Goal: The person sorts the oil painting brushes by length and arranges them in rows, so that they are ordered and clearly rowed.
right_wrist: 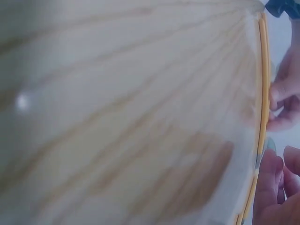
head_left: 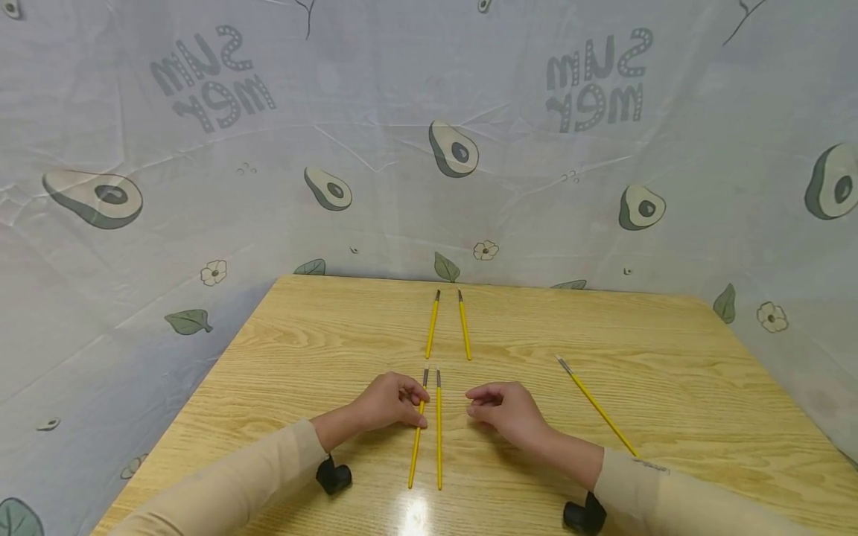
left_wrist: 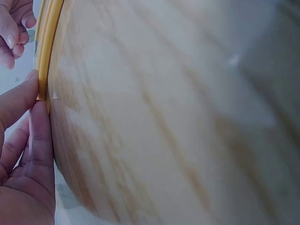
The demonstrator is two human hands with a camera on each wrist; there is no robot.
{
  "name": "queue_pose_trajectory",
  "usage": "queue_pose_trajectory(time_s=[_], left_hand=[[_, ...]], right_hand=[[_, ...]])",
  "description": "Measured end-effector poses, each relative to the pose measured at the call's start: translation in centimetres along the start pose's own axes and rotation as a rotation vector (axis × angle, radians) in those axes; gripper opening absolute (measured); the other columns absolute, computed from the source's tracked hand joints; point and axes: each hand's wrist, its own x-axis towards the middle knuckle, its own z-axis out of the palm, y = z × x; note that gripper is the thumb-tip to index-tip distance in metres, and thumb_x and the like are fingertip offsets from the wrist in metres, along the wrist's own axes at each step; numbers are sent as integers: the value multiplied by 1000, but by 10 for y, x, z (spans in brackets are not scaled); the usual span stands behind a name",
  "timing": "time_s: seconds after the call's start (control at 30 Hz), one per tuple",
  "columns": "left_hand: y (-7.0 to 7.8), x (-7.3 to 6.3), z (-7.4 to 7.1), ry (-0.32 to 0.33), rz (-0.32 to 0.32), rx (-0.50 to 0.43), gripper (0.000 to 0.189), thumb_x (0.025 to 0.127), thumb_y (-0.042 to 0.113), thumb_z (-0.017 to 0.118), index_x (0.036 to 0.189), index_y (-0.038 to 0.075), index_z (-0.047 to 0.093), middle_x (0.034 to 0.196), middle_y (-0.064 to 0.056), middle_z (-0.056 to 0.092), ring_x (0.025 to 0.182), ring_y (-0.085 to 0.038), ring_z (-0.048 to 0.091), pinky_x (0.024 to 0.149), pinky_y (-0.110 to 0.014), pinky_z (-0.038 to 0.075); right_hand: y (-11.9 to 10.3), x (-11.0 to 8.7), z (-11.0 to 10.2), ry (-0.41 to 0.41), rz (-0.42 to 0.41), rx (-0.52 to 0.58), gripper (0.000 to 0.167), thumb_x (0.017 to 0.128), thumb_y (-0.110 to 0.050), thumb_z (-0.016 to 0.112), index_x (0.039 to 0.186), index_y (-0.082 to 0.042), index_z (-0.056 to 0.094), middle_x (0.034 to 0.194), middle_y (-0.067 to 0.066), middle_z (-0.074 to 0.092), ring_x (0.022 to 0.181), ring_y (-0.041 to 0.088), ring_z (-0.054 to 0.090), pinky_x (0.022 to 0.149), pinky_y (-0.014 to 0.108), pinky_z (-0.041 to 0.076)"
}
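Two yellow-handled paintbrushes lie close together on the table before me, bristles pointing away. At the left one [head_left: 415,450], my left hand [head_left: 387,402] pinches the handle between thumb and fingers; the left wrist view shows those fingertips [left_wrist: 41,112] at the yellow handle [left_wrist: 48,42]. The neighbouring paintbrush [head_left: 439,439] lies just right of it, untouched. My right hand [head_left: 512,413] hovers right of this pair, fingers loosely bent and holding nothing. In the right wrist view, its fingers [right_wrist: 268,180] are beside the brushes, apart from the left hand.
Farther back lie two more paintbrushes, one at left [head_left: 433,327] and one at right [head_left: 465,327], their tips leaning together. Another paintbrush [head_left: 599,406] slants beyond my right forearm. A patterned cloth [head_left: 402,208] hangs behind the wooden table [head_left: 322,320].
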Motion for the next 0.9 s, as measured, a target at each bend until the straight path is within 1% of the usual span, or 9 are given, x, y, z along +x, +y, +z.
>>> queue_pose_trajectory(time_s=[0.17, 0.27, 0.43, 0.57, 0.67, 0.8, 0.9], left_hand=[[-3, 0, 0, -8, 3, -22, 28, 74, 8, 85, 98, 4, 73, 85, -4, 61, 67, -12, 54, 57, -22, 47], [-4, 1, -1, -11, -7, -23, 27, 74, 9, 85, 98, 5, 73, 85, -2, 61, 67, -11, 54, 58, -22, 48], [-3, 2, 0, -17, -26, -30, 27, 74, 9, 85, 98, 7, 73, 86, -1, 61, 68, -11, 56, 59, -23, 49], [-2, 2, 0, -24, -31, -40, 27, 75, 9, 85, 99, 7, 73, 87, -2, 61, 68, -12, 55, 59, -24, 50], [-2, 3, -1, -26, -31, -41, 27, 75, 9, 85, 99, 7, 73, 87, -2, 61, 68, -12, 55, 59, -24, 50], [-4, 3, -1, -26, -31, -39, 27, 75, 9, 85, 98, 7, 73, 86, -1, 61, 67, -11, 55, 59, -24, 50], [-6, 4, -1, -24, -27, -31, 27, 74, 10, 85, 98, 8, 73, 85, 0, 61, 68, -12, 56, 59, -24, 50]], right_hand=[[4, -2, -19, -2, -4, 10, 24, 88, -2, 70, 109, 10, 67, 92, 10, 68, 84, 24, 66, 69, 34, 57], [7, -3, -33, -6, 5, 19, 27, 89, -5, 70, 111, 10, 66, 95, 11, 68, 86, 24, 66, 70, 34, 56], [15, -4, -57, -49, -3, 34, 34, 90, -9, 71, 116, 11, 63, 102, 16, 67, 91, 26, 66, 73, 34, 56], [19, -7, -78, -79, 9, 49, 38, 90, -11, 71, 119, 11, 61, 108, 20, 66, 94, 25, 66, 77, 35, 56], [22, -10, -94, -94, 3, 53, 40, 90, -11, 71, 120, 13, 59, 110, 22, 64, 94, 23, 66, 78, 36, 55], [27, -15, -118, -107, -25, 28, 43, 91, -11, 70, 122, 16, 57, 108, 23, 64, 92, 20, 66, 76, 37, 56], [30, -17, -135, -103, -33, 9, 44, 91, -10, 69, 123, 17, 55, 110, 25, 63, 93, 20, 65, 76, 38, 56]])
